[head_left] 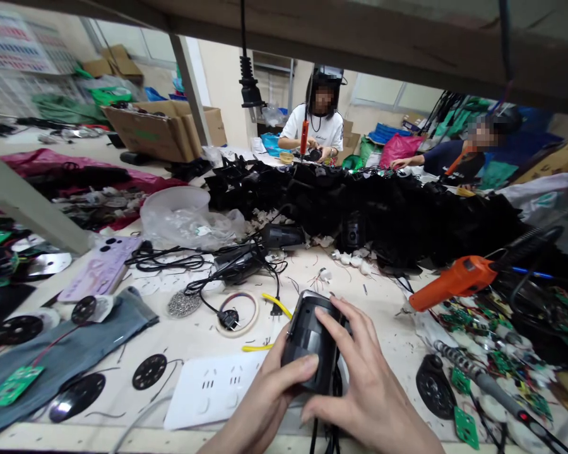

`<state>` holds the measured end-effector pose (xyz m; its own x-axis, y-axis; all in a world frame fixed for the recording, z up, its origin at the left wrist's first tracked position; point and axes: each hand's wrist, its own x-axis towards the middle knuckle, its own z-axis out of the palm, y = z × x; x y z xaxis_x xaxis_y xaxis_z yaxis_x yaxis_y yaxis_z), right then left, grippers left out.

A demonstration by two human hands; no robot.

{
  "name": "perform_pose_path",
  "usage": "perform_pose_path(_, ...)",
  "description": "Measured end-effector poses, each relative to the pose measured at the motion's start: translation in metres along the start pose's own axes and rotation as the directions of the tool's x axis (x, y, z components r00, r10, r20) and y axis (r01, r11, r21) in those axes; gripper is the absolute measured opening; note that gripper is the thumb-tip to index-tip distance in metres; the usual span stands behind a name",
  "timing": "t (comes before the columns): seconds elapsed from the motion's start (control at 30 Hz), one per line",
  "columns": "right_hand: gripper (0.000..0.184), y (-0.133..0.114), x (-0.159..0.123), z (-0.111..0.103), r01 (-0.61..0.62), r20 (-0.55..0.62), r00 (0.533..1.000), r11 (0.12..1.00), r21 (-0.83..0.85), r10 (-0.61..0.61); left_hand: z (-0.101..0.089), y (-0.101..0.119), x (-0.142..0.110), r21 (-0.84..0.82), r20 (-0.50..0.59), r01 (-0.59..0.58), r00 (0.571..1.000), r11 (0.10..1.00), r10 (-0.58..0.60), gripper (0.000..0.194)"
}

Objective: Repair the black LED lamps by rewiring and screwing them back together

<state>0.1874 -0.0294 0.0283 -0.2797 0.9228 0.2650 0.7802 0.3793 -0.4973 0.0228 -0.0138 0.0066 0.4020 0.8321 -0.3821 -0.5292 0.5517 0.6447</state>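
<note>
A black plastic housing (308,337) with a silver rim sits low in the middle of the head view, just above the table. My left hand (265,397) grips its lower left side, thumb across the front. My right hand (369,384) lies over its right side, fingers curled on top. Black cables hang below it between my wrists.
A white power strip (208,388) lies left of my hands, yellow-handled cutters (277,306) and a tape ring (239,313) behind. An orange electric screwdriver (454,280) hangs at right, over a soldering iron (483,381) and green circuit boards (466,425). A heap of black housings (383,211) spans the middle. Two people work across the table.
</note>
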Motion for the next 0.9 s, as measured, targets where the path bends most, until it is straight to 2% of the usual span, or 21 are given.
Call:
perform_pose_path(0.13,0.096,-0.0006,0.0015,0.0016,0.047,-0.057,0.997,0.998,-0.038,-0.049,-0.0042,-0.0013,-0.0001,-0.017,0.051,0.008,0.999,1.0,-0.007,0.072)
perform_pose_path(0.3,0.084,-0.0004,0.0031,0.0017,0.123,-0.104,0.986,0.989,-0.076,-0.131,-0.0056,-0.0016,0.0002,-0.044,0.058,0.004,0.998,0.999,-0.001,0.075)
perform_pose_path(0.5,0.084,0.001,0.0031,0.0042,0.154,-0.069,0.984,0.982,-0.11,-0.162,-0.0048,0.0,-0.0017,-0.036,0.066,0.008,0.998,0.999,-0.006,0.078)
perform_pose_path(0.73,0.084,0.0033,0.003,0.0055,0.145,-0.043,0.988,0.984,-0.104,-0.151,-0.0005,0.0006,-0.0047,0.035,0.02,-0.085,0.996,0.996,0.084,0.082)
perform_pose_path(0.9,0.086,0.0032,-0.0012,0.0064,0.126,-0.048,0.99,0.989,-0.074,-0.129,0.0007,-0.0007,-0.0043,0.075,-0.009,-0.069,0.998,0.995,0.07,0.085)
